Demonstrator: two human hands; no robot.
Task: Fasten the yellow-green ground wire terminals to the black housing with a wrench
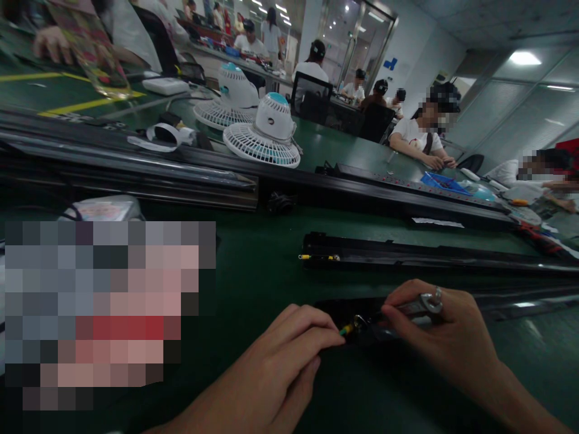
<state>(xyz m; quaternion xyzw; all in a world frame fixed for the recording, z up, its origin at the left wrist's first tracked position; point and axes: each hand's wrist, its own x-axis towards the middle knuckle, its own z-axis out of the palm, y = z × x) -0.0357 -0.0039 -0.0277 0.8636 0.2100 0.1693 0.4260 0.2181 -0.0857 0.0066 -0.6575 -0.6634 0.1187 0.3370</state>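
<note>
My left hand is closed around a green and yellow wire, its fingertips at the near end of a long black housing. By those fingertips shows a shiny metal ring, apparently a ring terminal. My right hand is closed in a pinch just right of that ring. A slim tool with a grey, rounded metal end lies in its grip; the working tip is hidden, so its exact kind is unclear. Behind the hands, a second black housing has a yellow-sleeved wire with a ring terminal.
Long dark rails cross the green table. Two white fans lie face down behind them, with a white tape roll to their left. A blue tray stands at right. A blurred-out person is close on the left; others sit farther back.
</note>
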